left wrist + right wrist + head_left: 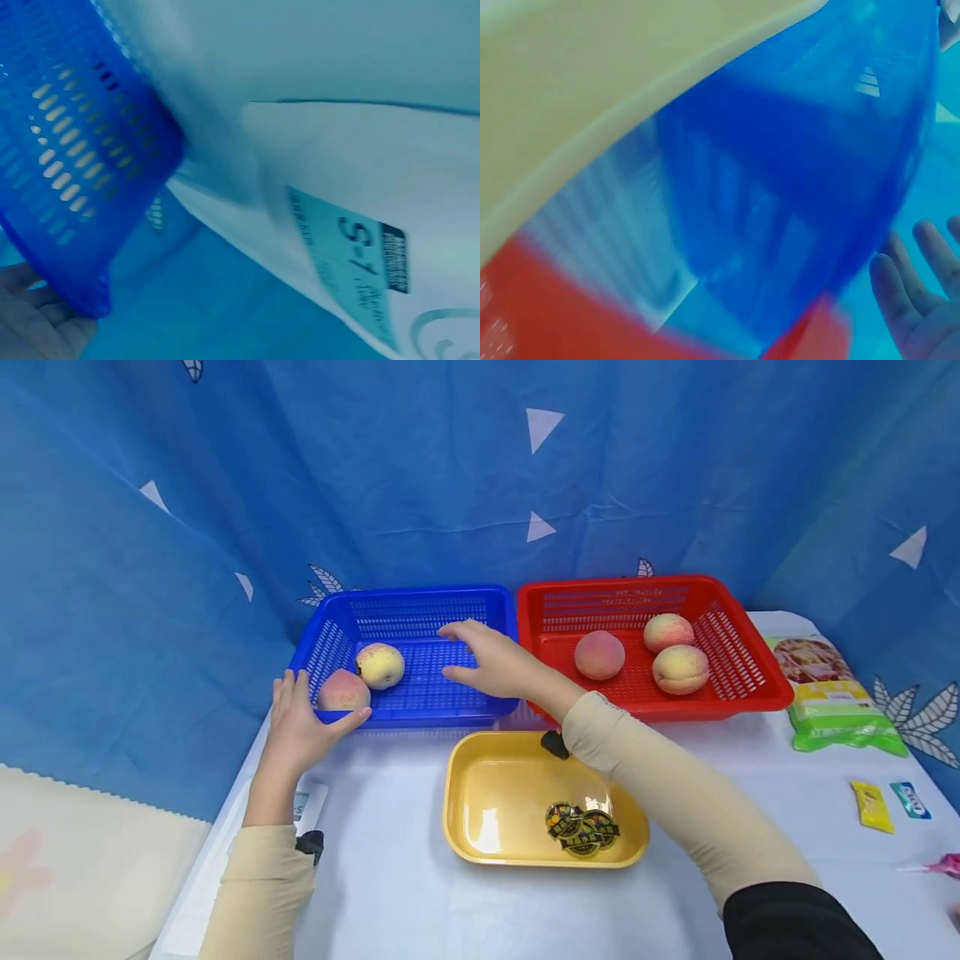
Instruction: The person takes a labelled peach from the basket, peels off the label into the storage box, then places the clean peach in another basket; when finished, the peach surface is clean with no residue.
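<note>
The left hand (300,731) grips the front-left corner of the blue slotted plastic basket (420,610) at the white table's (390,893) back edge, while the right hand (495,662) hovers over it with relaxed fingers, grasping nothing. A sudden one-corner pull could, I think, roll its two loose peaches (365,677) or knock the neighbouring red plastic basket (750,681).

Blue slotted plastic basket (420,681), rectangular, upright, at rear left of white table, touching red basket (720,702) on right side. Inside, near front-left corner: two peaches (343,690), one pinkish, one yellowish, touching.
</note>
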Available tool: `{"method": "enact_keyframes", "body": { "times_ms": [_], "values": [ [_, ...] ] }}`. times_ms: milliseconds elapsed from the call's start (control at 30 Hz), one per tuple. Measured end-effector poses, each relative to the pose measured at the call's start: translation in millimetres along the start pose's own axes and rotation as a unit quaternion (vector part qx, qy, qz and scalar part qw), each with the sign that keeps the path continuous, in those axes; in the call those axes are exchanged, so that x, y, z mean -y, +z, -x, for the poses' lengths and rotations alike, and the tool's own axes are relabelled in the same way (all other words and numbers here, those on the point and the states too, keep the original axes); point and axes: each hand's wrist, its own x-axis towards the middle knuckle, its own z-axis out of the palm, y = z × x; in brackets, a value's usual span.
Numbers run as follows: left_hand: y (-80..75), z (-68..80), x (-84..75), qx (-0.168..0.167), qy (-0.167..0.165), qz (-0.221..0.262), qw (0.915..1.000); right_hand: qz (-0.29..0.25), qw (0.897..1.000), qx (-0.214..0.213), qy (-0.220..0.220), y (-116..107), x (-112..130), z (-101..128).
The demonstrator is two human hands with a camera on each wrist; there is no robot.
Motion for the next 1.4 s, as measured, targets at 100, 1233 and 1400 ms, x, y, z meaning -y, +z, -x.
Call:
{"method": "enact_keyframes", "body": {
  "times_ms": [100,1233,1400],
  "values": [
    [0.0,-2.3,4.7,0.007,-0.021,-0.004,0.9997,-0.003,1.0,0.023,0.001,11,9,-17],
    [-0.4,-1.6,19.5,0.014,-0.005,-0.001,0.9999,0.067,0.977,0.167,-0.113,88,64,-102],
    [-0.9,-2.1,19.9,0.012,-0.003,0.001,0.9999,0.048,0.983,0.153,-0.094,92,65,-105]
  ]
}}
